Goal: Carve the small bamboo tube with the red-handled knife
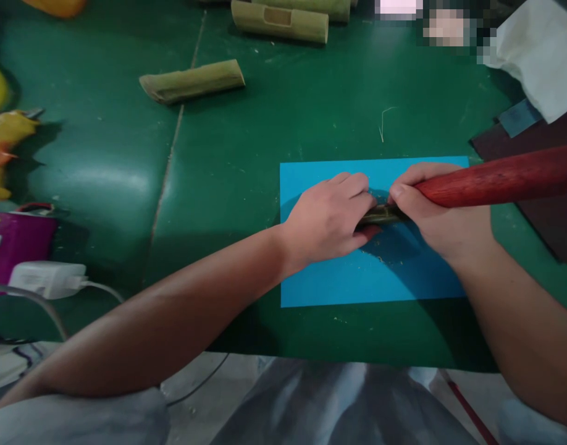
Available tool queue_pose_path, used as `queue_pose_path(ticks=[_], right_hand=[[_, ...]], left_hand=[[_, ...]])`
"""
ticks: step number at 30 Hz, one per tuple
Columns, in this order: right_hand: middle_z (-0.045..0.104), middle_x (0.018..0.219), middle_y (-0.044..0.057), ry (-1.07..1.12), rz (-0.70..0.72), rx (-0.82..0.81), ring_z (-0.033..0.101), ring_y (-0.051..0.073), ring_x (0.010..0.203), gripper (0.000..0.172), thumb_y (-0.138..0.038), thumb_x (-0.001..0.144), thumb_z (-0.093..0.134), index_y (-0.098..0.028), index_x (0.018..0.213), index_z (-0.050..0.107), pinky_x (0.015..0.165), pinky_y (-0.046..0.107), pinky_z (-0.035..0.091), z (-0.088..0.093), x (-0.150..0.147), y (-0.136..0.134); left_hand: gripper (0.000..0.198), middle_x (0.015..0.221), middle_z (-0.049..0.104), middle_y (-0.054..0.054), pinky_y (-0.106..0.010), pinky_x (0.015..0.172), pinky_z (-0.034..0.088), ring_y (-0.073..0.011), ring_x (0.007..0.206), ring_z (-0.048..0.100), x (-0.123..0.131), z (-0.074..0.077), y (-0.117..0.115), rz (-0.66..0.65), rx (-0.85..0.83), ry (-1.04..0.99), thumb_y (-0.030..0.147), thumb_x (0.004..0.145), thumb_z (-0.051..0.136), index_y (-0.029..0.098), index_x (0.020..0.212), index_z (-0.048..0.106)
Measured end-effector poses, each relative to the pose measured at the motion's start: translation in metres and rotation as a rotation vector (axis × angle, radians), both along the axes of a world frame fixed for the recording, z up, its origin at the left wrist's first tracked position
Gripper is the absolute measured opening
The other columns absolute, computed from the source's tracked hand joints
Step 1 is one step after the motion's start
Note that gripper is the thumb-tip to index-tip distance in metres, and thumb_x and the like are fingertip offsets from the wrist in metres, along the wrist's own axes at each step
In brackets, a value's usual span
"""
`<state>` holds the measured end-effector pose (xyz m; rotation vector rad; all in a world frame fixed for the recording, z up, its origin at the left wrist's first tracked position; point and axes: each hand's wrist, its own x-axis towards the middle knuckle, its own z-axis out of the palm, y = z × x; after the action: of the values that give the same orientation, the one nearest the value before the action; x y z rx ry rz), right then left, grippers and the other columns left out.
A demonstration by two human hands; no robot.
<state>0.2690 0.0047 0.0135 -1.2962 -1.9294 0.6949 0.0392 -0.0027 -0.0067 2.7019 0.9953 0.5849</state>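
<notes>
My left hand [332, 213] is closed around a short, dark greenish bamboo piece [382, 214], which lies over a blue sheet [306, 287]. Closed in my right hand [443, 216] is a tool with a thick red wooden handle [510, 176]. The handle points off to the right, and the tool's working end is hidden by my fingers. My right thumb and fingertips are close to the right end of the bamboo piece. Small shavings are scattered on the blue sheet below my hands.
A cut bamboo tube [195, 81] lies at the upper left, and a notched bamboo tube [283, 23] at the back. Yellow tools [8, 139], a purple box [24, 247] and a white charger [47, 279] line the left. Dark sheets [550, 216] and white cloth [538, 59] are at right.
</notes>
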Motion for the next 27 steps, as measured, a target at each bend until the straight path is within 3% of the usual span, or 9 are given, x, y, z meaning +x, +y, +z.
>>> queue_pose_path(ticks=[17, 23, 27], right_hand=[[0.068, 0.072, -0.001, 0.008, -0.006, -0.011, 0.071, 0.024, 0.071, 0.024, -0.032, 0.096, 0.071, -0.031, 0.074, 0.064, 0.083, 0.047, 0.070, 0.003, -0.006, -0.001], [0.070, 0.074, 0.001, 0.123, -0.174, 0.022, 0.074, 0.024, 0.080, 0.034, -0.033, 0.097, 0.075, -0.033, 0.071, 0.052, 0.088, 0.040, 0.067, -0.016, -0.027, -0.001], [0.071, 0.075, 0.001, 0.208, -0.236, 0.018, 0.072, 0.024, 0.075, 0.038, -0.045, 0.097, 0.080, -0.033, 0.071, 0.055, 0.081, 0.042, 0.065, -0.022, -0.035, -0.003]], left_hand=[[0.020, 0.109, 0.077, -0.013, -0.042, 0.084, 0.058, -0.0298, 0.101, 0.074, 0.001, -0.001, 0.001, 0.004, -0.009, 0.010, 0.031, 0.105, 0.069, 0.016, 0.114, 0.080], [0.024, 0.095, 0.074, -0.011, -0.040, 0.074, 0.049, -0.0248, 0.087, 0.069, 0.009, -0.005, 0.008, 0.074, 0.008, -0.015, 0.034, 0.106, 0.068, 0.018, 0.090, 0.075], [0.019, 0.101, 0.077, -0.014, -0.041, 0.075, 0.051, -0.0265, 0.091, 0.072, 0.011, -0.005, 0.009, 0.072, -0.078, -0.066, 0.030, 0.105, 0.067, 0.017, 0.096, 0.077]])
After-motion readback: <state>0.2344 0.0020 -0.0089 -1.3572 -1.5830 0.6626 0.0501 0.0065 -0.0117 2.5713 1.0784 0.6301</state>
